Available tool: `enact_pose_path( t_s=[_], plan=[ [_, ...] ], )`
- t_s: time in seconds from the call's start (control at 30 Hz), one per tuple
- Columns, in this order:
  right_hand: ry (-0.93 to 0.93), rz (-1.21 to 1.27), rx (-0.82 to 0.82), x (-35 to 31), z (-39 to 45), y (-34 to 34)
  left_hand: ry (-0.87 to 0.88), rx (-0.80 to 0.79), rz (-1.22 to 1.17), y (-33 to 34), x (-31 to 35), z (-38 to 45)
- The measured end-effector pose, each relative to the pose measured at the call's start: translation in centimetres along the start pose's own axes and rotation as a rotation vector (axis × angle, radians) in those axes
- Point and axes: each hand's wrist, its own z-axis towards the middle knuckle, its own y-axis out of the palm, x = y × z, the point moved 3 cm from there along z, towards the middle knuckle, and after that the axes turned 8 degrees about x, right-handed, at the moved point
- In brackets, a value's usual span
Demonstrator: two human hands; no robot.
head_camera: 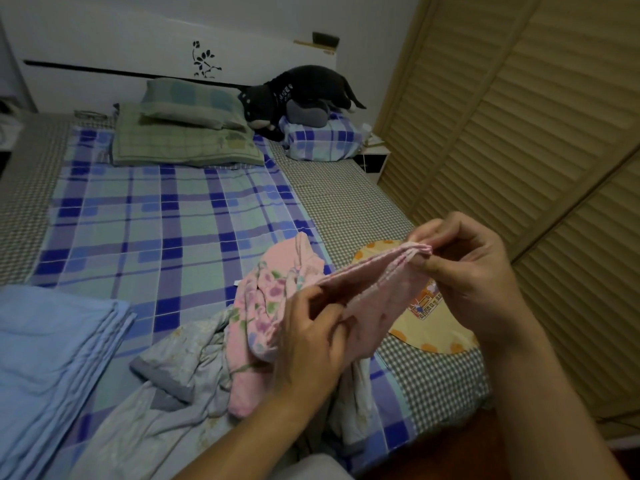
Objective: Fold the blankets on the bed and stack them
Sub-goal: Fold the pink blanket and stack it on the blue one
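Note:
A pink floral blanket [263, 306] hangs between my hands over the near part of the bed. My right hand [474, 271] pinches its bunched edge, held up to the right. My left hand [311, 341] grips the same edge lower down, with the cloth stretched between the two hands. The rest of the pink blanket droops onto a crumpled pale grey-blue blanket [166, 393] lying on the bed. A folded light blue blanket [52, 358] rests flat at the near left of the bed.
The bed [156, 230] carries a blue plaid sheet, with green pillows [187, 133] and a dark plush toy [294, 95] at the headboard. An orange round fabric piece [433, 337] lies under the pink cloth at the right. Louvred wardrobe doors [519, 133] stand close on the right.

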Motion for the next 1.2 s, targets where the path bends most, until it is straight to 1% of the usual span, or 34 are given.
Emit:
enact_pose_path(
  t_s=[0.07,0.1,0.13,0.2,0.23,0.27,0.3,0.37,0.43,0.5,0.57,0.67,0.7,0.73,0.77,0.83,0.87,0.9,0.93,1.0,1.07,1.13,1.2],
  plan=[
    [-0.001,0.007,0.000,-0.1,-0.2,-0.4,-0.035,0.101,0.034,-0.4,-0.4,0.1],
    [-0.001,0.005,-0.012,-0.1,-0.2,-0.5,-0.038,0.098,0.022,-0.4,-0.7,0.3],
    [0.000,0.002,-0.027,-0.1,-0.3,-0.5,-0.036,0.046,-0.016,-0.4,-1.2,0.8],
    [0.003,0.003,-0.051,0.0,-0.4,-0.4,0.002,-0.160,-0.100,-0.3,-2.0,2.1],
    [0.005,0.010,-0.053,-0.1,-0.5,-0.3,0.058,-0.261,-0.113,-0.5,-2.1,2.8],
    [0.004,0.017,-0.047,-0.2,-0.5,-0.4,0.126,-0.328,-0.100,-0.8,-2.2,3.3],
    [0.003,0.017,-0.026,-0.4,-0.4,-0.5,0.182,-0.346,-0.068,-1.1,-2.1,3.7],
    [-0.006,-0.047,0.081,-0.7,-0.2,-1.0,0.210,-0.274,0.018,-1.9,-2.2,4.3],
    [-0.030,-0.234,0.267,-0.7,0.2,-1.7,0.206,-0.158,0.089,-3.1,-2.1,5.0],
    [-0.079,-0.363,0.423,-0.5,0.8,-1.8,0.259,-0.074,0.124,-4.9,-0.8,6.7],
    [-0.168,-0.353,0.550,-1.5,2.1,-1.6,0.387,-0.015,0.124,-7.4,2.4,9.5],
    [-0.416,-0.261,0.704,-7.1,6.4,-1.2,0.657,0.059,0.068,-11.5,10.4,14.3],
    [-0.519,-0.219,0.748,-9.6,8.2,-1.1,0.716,0.040,0.033,-12.4,12.9,15.7],
    [-0.606,-0.176,0.776,-12.0,9.9,-0.9,0.740,-0.003,0.000,-12.9,14.9,17.0],
    [-0.660,-0.147,0.784,-14.0,11.7,-0.6,0.724,-0.058,-0.020,-13.1,16.1,18.1],
    [-0.686,-0.169,0.756,-16.3,14.9,0.1,0.593,-0.181,-0.041,-12.4,16.3,19.6],
    [-0.677,-0.212,0.741,-16.6,16.2,0.3,0.514,-0.222,-0.035,-11.8,15.3,19.8],
    [-0.658,-0.257,0.735,-16.6,17.1,0.5,0.461,-0.215,-0.011,-11.2,14.0,19.7],
    [-0.638,-0.288,0.735,-16.2,17.7,0.5,0.416,-0.172,0.030,-10.7,12.5,19.4],
    [-0.608,-0.323,0.736,-14.8,18.1,0.7,0.314,-0.035,0.097,-10.5,9.8,18.2],
    [-0.566,-0.380,0.726,-12.7,18.2,1.0,0.261,0.086,0.120,-10.7,8.5,16.3],
    [-0.484,-0.415,0.702,-10.4,18.2,1.4,0.295,0.141,0.165,-10.8,8.6,13.8],
    [-0.424,-0.428,0.678,-8.5,17.9,2.0,0.336,0.148,0.209,-10.5,8.7,11.5]
  ],
)
